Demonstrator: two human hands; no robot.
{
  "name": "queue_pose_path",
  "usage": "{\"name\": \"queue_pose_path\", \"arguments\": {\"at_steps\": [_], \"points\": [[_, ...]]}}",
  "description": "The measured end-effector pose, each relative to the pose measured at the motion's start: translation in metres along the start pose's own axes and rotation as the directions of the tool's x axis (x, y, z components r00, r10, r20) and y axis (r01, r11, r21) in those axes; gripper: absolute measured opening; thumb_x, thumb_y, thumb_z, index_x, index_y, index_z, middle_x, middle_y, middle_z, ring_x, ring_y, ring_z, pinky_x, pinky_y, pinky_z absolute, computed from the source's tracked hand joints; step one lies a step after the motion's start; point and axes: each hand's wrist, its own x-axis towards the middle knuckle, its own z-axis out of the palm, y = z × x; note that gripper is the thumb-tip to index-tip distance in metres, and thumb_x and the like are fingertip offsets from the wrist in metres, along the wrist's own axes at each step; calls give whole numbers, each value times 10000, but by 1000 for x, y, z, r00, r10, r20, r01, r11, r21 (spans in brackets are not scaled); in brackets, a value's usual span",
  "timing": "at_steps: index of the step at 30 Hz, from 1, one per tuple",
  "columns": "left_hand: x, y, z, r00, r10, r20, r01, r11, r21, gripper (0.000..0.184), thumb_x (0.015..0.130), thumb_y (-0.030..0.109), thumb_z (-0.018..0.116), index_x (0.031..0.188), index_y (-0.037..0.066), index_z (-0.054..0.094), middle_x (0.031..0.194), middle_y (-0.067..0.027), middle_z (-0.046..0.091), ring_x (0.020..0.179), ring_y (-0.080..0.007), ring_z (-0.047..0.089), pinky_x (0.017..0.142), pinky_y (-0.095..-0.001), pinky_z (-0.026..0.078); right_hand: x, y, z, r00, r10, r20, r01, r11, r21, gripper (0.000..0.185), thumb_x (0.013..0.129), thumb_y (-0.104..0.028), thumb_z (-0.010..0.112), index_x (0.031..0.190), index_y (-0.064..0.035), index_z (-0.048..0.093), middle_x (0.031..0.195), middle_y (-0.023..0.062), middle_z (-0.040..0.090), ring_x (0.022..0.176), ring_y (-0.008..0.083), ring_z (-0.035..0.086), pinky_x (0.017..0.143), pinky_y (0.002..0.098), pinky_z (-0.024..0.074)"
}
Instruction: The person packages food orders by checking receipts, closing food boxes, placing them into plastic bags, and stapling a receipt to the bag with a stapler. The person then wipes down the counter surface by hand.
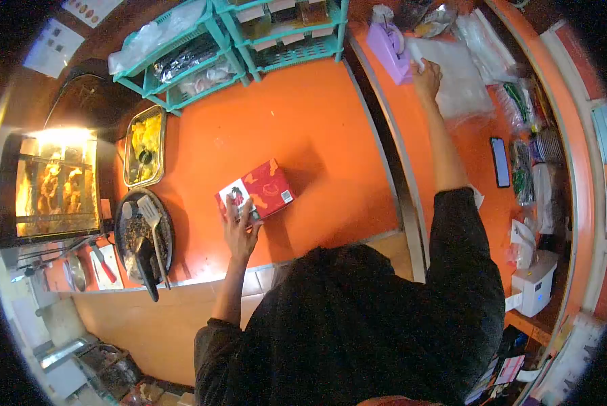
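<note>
A red cardboard box (266, 189) with a white printed panel sits on the orange counter. My left hand (240, 233) touches its near left side, fingers spread against the white panel. Far out to the right, my right hand (427, 81) is beside a purple tape dispenser (389, 51), at the edge of a stack of clear plastic bags (456, 78). Its fingers are bent together, and anything between them is too small to make out.
Teal shelf racks (293, 51) line the back. On the left are a metal tray of yellow food (145, 145), a dark round pan (131, 237) with a spatula (151, 216), and a lit glass cabinet (56, 183). A phone (500, 162) lies at right.
</note>
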Motion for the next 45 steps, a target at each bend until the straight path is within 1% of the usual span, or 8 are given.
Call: {"name": "queue_pose_path", "arguments": {"at_steps": [4,6,10,20,23,28,33,45], "points": [[1,2,4,998,-37,49,33,997,71,555,678,339,622,1196,246,446,1331,-177,233,1178,-330,315,960,-476,239,39,43,65,675,152,722,-166,985,-52,396,731,-402,580,899,-45,612,825,138,595,833,258,546,782,360,380],[1,3,4,997,-61,45,59,997,55,554,666,304,635,1188,258,455,1334,-165,235,1172,-335,323,953,-454,267,37,55,83,478,231,848,-708,672,216,359,730,-380,593,830,-37,634,825,134,608,852,199,542,767,314,382],[3,7,1,999,-28,16,27,996,87,543,663,296,639,1177,269,467,1332,-154,249,1147,-366,347,949,-441,286,49,28,20,519,246,818,-832,362,419,295,716,-346,620,736,-52,637,751,28,596,650,134,496,608,263,384],[1,3,4,999,-32,14,31,998,60,588,633,260,674,1181,266,463,1329,-163,248,1140,-356,359,920,-451,322,-45,113,106,775,219,593,-554,689,468,167,778,-156,586,837,-1,571,729,40,559,672,148,555,601,264,488],[-2,-1,4,998,-55,26,53,996,70,579,635,272,673,1172,313,460,1333,-136,251,1153,-436,287,885,-455,371,-46,89,69,621,319,716,-783,232,576,156,787,-137,564,836,12,564,761,80,584,678,171,577,602,280,494],[-3,-7,7,999,-27,-35,31,995,95,533,656,399,632,1158,318,472,1330,-145,253,1135,-454,300,811,-458,423,-78,-59,-55,570,-93,816,-760,317,567,266,800,-271,521,773,-12,573,681,63,604,551,134,550,513,254,426],[-5,-8,4,999,-9,-51,14,994,111,546,648,381,645,1160,314,468,1321,-146,262,1109,-466,318,817,-475,415,-208,-264,-209,23,-436,900,-951,269,155,267,814,-284,528,790,-19,534,649,72,584,511,134,574,463,231,456],[-5,-15,-2,1000,26,7,-25,999,-34,511,704,316,611,1186,250,453,1308,-215,236,1147,-415,305,942,-531,244,-297,-332,-210,122,43,992,-992,-7,122,294,792,-306,569,762,-14,552,600,55,575,451,100,531,398,198,383]]}}
